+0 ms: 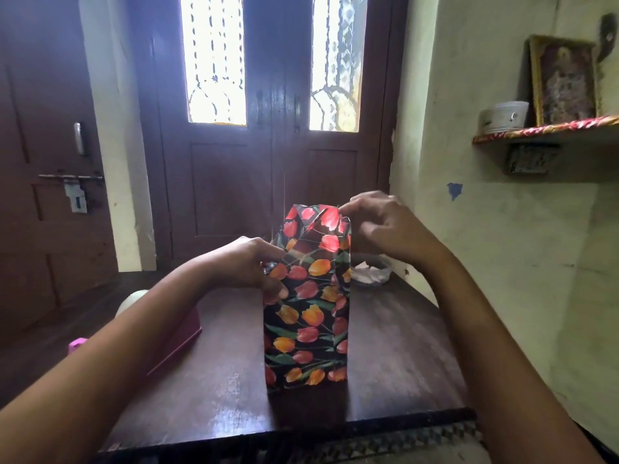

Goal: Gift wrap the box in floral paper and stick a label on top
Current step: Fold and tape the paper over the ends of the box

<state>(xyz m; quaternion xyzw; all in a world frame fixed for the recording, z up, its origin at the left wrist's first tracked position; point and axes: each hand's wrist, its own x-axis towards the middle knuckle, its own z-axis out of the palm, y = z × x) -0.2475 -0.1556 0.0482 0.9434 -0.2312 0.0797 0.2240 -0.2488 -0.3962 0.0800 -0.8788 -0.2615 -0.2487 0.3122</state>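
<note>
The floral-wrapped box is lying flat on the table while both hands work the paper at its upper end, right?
No. In the head view the box stands upright on the table, not flat. The left hand and right hand do work the paper at its upper end.

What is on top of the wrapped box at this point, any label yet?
Only end flaps of the floral paper, standing up and half folded; the right hand pinches one, the left hand grips the side. No label shows. The box itself is covered by paper.
</note>
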